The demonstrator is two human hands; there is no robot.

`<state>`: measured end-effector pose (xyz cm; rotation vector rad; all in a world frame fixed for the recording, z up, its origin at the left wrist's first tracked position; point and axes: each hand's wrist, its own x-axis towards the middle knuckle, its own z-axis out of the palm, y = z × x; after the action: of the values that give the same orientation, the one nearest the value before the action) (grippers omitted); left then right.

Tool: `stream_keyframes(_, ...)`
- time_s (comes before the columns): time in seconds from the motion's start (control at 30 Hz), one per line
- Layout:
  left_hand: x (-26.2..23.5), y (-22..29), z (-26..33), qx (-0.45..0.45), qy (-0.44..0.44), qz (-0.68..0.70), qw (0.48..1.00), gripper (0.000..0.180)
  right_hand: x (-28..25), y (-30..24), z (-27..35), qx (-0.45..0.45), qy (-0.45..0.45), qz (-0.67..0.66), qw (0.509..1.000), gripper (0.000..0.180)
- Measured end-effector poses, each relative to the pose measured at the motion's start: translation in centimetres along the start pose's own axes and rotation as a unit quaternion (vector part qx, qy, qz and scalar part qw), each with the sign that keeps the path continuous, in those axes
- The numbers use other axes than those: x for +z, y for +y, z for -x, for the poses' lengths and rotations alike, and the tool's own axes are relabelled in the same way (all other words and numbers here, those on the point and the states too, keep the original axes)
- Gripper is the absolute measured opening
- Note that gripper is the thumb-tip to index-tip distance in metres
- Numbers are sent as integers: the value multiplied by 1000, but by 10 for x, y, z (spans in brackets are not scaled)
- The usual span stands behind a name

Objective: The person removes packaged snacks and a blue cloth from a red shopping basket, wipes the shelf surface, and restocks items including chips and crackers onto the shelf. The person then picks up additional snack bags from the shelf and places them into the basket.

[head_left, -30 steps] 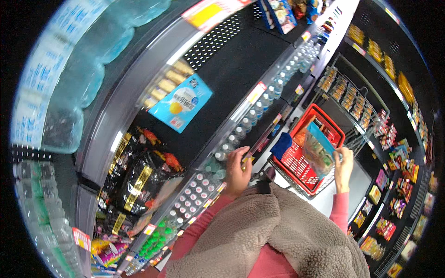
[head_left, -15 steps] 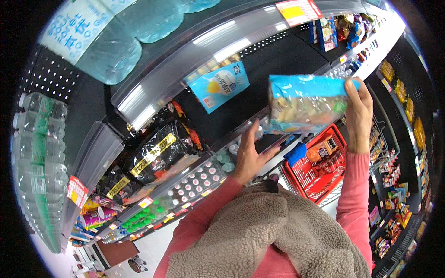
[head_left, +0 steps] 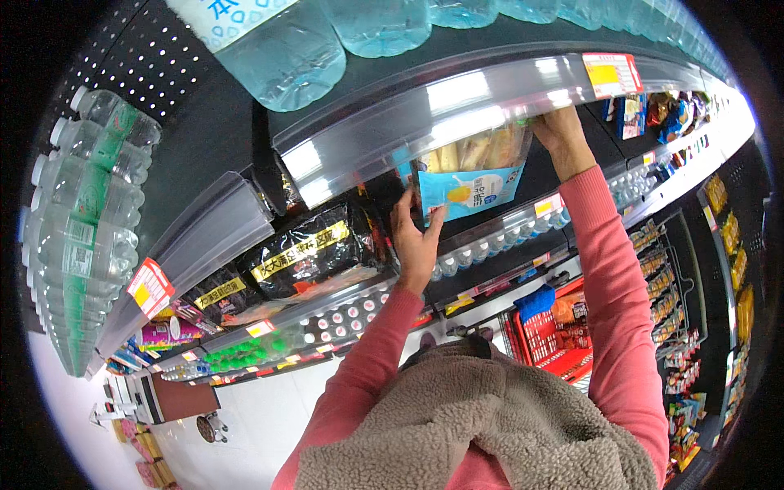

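Where the left hand (head_left: 416, 245) meets the near left corner of a blue bag (head_left: 474, 192), thumb and fingers stand apart; whether they pinch it, I cannot tell. The right hand (head_left: 563, 143) is at the bag's far right edge, fingertips hidden, so its grip cannot be told either. Yellowish pieces show through the bag's clear part. The bag is at a dark shelf (head_left: 611, 155), partly under a clear ledge (head_left: 457, 94). Black packs (head_left: 314, 253) lie to its left; capped bottles (head_left: 343, 318) stand on the level below. Near right, a red basket (head_left: 535, 331) holds an orange packet (head_left: 572, 310), with a blue item (head_left: 535, 302) at its rim. White floor (head_left: 269, 433) spreads near left; a snack rack (head_left: 661, 278) stands right.
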<state>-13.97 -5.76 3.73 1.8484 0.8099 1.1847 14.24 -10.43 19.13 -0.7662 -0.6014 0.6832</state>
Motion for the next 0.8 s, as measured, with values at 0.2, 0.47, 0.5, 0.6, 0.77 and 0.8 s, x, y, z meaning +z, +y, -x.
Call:
stream_keyframes(0.2, 2, -17, -4, -8, 39, 34, 999, 55, 16, 31, -20, 37, 49, 14, 998, 26)
stream_keyframes(0.47, 2, -29, -3, 10, 31, -15, 999, 54, -5, 65, -45, -8, 38, 142, 989, 33)
stream_keyframes(0.5, 2, -28, -3, 22, 32, -31, 999, 55, -11, 69, -46, -50, 29, 217, 974, 34)
stream_keyframes(0.6, 2, -22, -2, -53, 20, -7, 998, 62, -34, 71, -41, -225, 2, 527, 820, 36)
stream_keyframes(0.77, 2, -14, -8, 7, 10, -72, 997, 77, -51, 78, 18, -100, -2, 442, 891, 49)
stream_keyframes(0.8, 3, -13, -10, -2, -1, -60, 998, 80, -47, 88, 36, -89, -5, 379, 921, 56)
